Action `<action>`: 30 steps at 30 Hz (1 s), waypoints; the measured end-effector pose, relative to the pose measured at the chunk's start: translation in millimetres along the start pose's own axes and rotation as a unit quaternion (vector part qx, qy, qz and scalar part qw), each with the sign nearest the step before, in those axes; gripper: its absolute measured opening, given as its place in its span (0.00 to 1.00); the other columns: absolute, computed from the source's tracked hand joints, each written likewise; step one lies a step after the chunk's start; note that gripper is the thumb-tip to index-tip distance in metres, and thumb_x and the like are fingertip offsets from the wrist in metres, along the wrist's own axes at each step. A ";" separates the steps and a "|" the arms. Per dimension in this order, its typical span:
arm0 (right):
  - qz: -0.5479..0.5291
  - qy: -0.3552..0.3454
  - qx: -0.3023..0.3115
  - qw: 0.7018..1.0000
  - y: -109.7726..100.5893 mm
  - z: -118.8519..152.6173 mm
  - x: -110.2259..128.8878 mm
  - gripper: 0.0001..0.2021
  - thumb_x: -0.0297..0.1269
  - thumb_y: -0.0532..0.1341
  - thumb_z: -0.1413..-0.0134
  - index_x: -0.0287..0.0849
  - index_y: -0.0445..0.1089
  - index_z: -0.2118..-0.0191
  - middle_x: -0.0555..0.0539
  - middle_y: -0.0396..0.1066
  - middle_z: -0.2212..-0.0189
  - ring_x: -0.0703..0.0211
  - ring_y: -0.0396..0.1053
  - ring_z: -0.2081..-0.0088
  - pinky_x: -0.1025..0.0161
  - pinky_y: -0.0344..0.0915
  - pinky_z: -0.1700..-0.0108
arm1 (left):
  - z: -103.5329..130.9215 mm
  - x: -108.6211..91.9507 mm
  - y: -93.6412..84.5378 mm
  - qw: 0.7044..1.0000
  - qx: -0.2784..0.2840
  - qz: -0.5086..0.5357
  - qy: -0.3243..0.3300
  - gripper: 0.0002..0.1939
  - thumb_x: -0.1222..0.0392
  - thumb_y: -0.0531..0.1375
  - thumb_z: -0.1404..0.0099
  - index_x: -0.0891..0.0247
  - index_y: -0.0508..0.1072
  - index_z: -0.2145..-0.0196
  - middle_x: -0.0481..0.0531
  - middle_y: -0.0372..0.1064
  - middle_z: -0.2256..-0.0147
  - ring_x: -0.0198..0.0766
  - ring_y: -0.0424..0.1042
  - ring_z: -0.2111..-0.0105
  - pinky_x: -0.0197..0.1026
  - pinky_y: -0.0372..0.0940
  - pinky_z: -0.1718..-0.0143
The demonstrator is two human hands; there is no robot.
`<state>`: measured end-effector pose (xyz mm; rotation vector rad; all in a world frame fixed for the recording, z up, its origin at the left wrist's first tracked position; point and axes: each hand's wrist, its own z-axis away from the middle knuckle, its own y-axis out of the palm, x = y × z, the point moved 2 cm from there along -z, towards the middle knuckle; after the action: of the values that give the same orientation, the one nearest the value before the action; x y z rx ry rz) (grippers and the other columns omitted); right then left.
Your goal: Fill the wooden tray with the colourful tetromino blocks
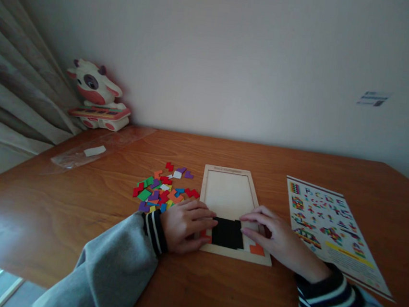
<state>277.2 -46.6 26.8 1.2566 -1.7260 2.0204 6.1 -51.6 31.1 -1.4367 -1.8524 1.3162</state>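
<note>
A pale wooden puzzle board (pixel 230 187) with a raised rim lies on the table in front of me. In its lower part is a flat black area (pixel 227 233) with slightly stepped edges; whether it is one piece or several I cannot tell. Red and orange pieces (pixel 257 250) show at the bottom corners. My left hand (pixel 188 225) rests across the board's left edge, fingers stretched out and touching the black area's left side. On the opposite side, my right hand (pixel 276 235) has its thumb and forefinger apart, tips at the black area's right edge.
Loose coloured puzzle pieces (pixel 161 188) lie in a heap left of the board. A printed pattern sheet (pixel 331 228) is on the right. Farther left are a clear plastic bag (pixel 77 158) and a toy cow with a keyboard (pixel 99 97), beside a curtain (pixel 20 73).
</note>
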 end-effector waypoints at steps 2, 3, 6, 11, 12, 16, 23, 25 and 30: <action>0.002 -0.010 0.004 1.000 0.2 0.2 0.7 0.13 0.47 0.61 0.41 0.47 0.75 0.56 0.45 0.70 0.60 0.55 0.70 0.59 0.58 0.68 0.56 | -0.2 0.1 -0.2 1.000 0.012 -0.003 0.001 0.20 0.54 0.58 0.33 0.64 0.71 0.46 0.61 0.72 0.50 0.47 0.70 0.51 0.50 0.68 0.49; 0.000 -0.012 0.007 1.000 0.3 0.2 0.7 0.13 0.47 0.60 0.40 0.46 0.75 0.57 0.45 0.70 0.60 0.55 0.70 0.59 0.58 0.68 0.57 | -0.5 -0.2 -0.6 1.000 0.016 -0.003 0.000 0.20 0.54 0.57 0.33 0.64 0.71 0.47 0.60 0.73 0.50 0.47 0.70 0.51 0.49 0.68 0.50; -0.004 -0.002 0.018 1.000 1.5 0.3 -1.5 0.15 0.49 0.57 0.37 0.47 0.75 0.56 0.45 0.71 0.60 0.56 0.71 0.62 0.59 0.68 0.62 | -1.5 -2.0 -1.4 1.000 0.021 -0.003 -0.009 0.19 0.54 0.56 0.32 0.64 0.73 0.48 0.60 0.74 0.52 0.46 0.71 0.53 0.48 0.69 0.52; -0.015 0.008 -0.001 1.000 3.2 0.7 -8.3 0.17 0.50 0.56 0.37 0.47 0.74 0.53 0.44 0.72 0.57 0.53 0.71 0.56 0.56 0.68 0.53 | -0.2 -2.2 1.8 1.000 0.014 -0.005 -0.008 0.17 0.54 0.56 0.32 0.64 0.74 0.51 0.58 0.75 0.55 0.44 0.72 0.54 0.46 0.68 0.52; -0.016 0.006 -0.001 1.000 3.6 0.8 -9.5 0.17 0.51 0.56 0.38 0.47 0.74 0.52 0.44 0.72 0.57 0.53 0.71 0.56 0.56 0.69 0.53 | 0.2 -1.6 2.3 1.000 0.009 -0.008 -0.005 0.16 0.54 0.57 0.32 0.64 0.74 0.51 0.58 0.76 0.55 0.44 0.72 0.54 0.46 0.68 0.52; -0.016 0.011 0.005 1.000 4.8 0.5 -12.6 0.17 0.51 0.56 0.38 0.47 0.74 0.54 0.44 0.72 0.58 0.53 0.71 0.57 0.57 0.69 0.55 | -1.6 -2.6 2.5 0.999 -0.031 -0.022 0.019 0.13 0.56 0.58 0.33 0.64 0.76 0.55 0.55 0.77 0.59 0.42 0.73 0.59 0.44 0.68 0.57; -0.017 0.016 0.006 1.000 6.0 -0.6 -15.2 0.17 0.51 0.56 0.37 0.45 0.73 0.55 0.44 0.72 0.60 0.54 0.72 0.58 0.57 0.69 0.56 | -11.5 -39.8 15.6 0.979 -0.122 -0.030 0.160 0.13 0.54 0.56 0.34 0.63 0.77 0.68 0.48 0.68 0.79 0.35 0.65 0.78 0.41 0.57 0.78; -0.014 0.015 0.004 1.000 5.7 -0.8 -14.8 0.16 0.51 0.56 0.37 0.45 0.73 0.56 0.44 0.72 0.60 0.54 0.72 0.58 0.57 0.69 0.56 | -12.8 -47.3 19.0 0.977 -0.131 -0.025 0.167 0.14 0.53 0.56 0.34 0.63 0.77 0.69 0.48 0.65 0.81 0.35 0.64 0.78 0.41 0.55 0.80; 0.010 0.015 -0.007 1.000 4.6 -0.6 -9.0 0.16 0.50 0.56 0.37 0.45 0.73 0.56 0.44 0.72 0.61 0.55 0.72 0.60 0.58 0.69 0.58 | -12.4 -43.2 13.6 0.984 -0.112 -0.033 0.134 0.14 0.56 0.55 0.33 0.64 0.77 0.68 0.49 0.68 0.78 0.36 0.65 0.78 0.41 0.57 0.78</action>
<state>279.6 -44.2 17.3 1.2033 -1.7429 2.0253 38.1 -86.0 33.2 -1.5630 -1.8907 0.8566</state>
